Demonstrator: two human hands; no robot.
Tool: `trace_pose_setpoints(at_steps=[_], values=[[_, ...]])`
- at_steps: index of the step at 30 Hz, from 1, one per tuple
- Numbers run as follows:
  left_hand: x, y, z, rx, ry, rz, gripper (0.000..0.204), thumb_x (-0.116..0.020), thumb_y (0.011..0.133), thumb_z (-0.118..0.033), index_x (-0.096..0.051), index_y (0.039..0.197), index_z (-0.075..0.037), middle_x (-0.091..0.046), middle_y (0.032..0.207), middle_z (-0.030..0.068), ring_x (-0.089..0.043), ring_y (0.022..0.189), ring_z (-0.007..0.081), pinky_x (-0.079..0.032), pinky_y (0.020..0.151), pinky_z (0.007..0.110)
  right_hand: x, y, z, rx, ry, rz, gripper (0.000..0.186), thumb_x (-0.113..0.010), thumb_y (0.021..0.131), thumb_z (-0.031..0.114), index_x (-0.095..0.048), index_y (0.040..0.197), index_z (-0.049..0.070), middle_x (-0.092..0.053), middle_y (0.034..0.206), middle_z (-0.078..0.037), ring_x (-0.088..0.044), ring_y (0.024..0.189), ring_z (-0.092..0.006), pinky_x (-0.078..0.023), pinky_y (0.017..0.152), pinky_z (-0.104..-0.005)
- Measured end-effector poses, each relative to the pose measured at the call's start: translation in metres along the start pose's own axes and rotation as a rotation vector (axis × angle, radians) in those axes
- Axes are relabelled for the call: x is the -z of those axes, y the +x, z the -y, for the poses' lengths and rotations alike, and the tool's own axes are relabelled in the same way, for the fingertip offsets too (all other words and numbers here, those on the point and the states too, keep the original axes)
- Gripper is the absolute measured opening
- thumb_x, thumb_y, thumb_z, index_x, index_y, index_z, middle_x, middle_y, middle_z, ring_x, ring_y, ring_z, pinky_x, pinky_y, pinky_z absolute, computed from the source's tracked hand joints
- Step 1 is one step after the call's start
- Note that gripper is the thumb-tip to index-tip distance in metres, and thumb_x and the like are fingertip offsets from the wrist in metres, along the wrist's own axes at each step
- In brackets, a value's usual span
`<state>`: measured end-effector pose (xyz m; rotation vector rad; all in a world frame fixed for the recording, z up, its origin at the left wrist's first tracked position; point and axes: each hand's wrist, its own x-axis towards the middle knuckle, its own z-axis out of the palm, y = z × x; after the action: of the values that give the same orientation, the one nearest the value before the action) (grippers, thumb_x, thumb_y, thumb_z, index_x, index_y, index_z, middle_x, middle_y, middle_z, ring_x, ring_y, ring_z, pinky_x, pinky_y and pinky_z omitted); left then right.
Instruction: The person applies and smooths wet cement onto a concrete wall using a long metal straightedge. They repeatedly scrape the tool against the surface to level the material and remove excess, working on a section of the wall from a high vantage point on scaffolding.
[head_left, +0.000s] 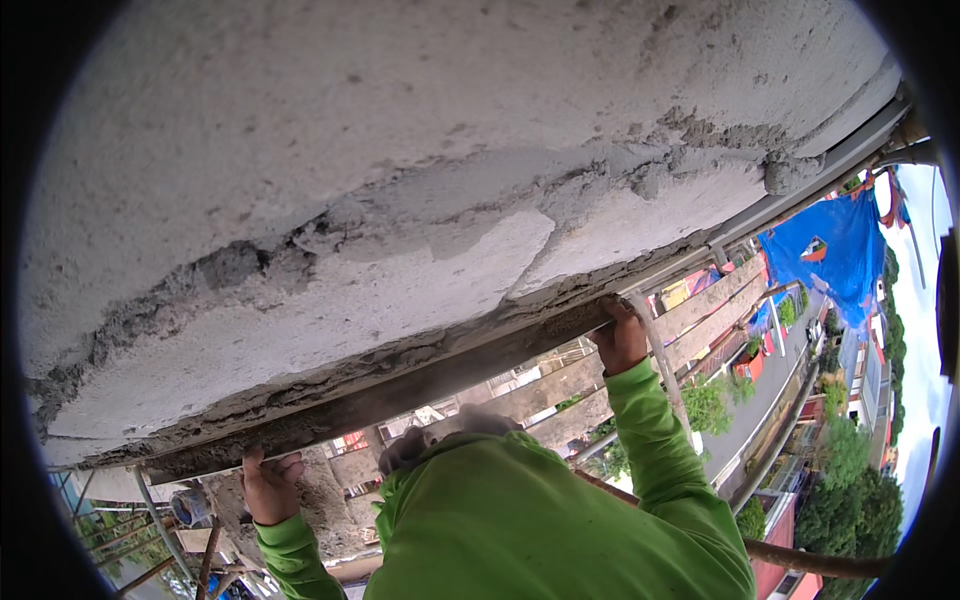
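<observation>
A long, mortar-stained straight board [400,392] lies along the edge of a rough cement-plastered wall [400,300]. My left hand [270,485] grips the board near its left end, with the fingers bent around its edge. Toward the other end, my right hand [622,342] is closed on the same board, its fingertips at the upper side next to the wall. Rough mortar [230,268] runs in a ragged band across the plaster, with a smoother grey patch [470,195] beside it. Green sleeves cover both of my arms.
Scaffold planks [572,388] stretch behind the board, with street and houses showing far below through the gaps. Metal poles [165,525] stand at the lower left near a bucket [187,508]. A blue tarp [830,255] hangs at the right. A brown pole [820,560] crosses the lower right.
</observation>
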<state>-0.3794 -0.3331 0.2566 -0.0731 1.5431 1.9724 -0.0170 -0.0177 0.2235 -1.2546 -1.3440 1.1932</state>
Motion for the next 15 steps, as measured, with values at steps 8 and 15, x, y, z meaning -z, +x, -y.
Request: trace_pose_setpoints(at_steps=[8, 15], values=[[-0.041, -0.018, 0.012, 0.095, -0.017, 0.103, 0.031, -0.050, 0.076, -0.030, -0.050, 0.094, -0.005, -0.058, 0.080, 0.0127, -0.058, 0.060, 0.0215, -0.050, 0.052, 0.030, 0.035, 0.033, 0.050, -0.109, 0.206, -0.027, 0.013, -0.047, 0.073, 0.005, -0.052, 0.080, -0.004, -0.055, 0.073, -0.010, -0.055, 0.062, -0.0188, -0.047, 0.051, -0.0296], [-0.059, -0.029, 0.022, 0.127, -0.019, 0.079, 0.032, -0.054, 0.074, -0.031, -0.050, 0.096, -0.009, -0.059, 0.082, 0.0082, -0.056, 0.060, 0.0170, -0.047, 0.050, 0.025, 0.052, 0.038, 0.044, -0.237, 0.543, -0.088, 0.013, -0.048, 0.072, 0.004, -0.052, 0.084, 0.001, -0.054, 0.072, -0.006, -0.053, 0.063, -0.0177, -0.044, 0.051, -0.0266]])
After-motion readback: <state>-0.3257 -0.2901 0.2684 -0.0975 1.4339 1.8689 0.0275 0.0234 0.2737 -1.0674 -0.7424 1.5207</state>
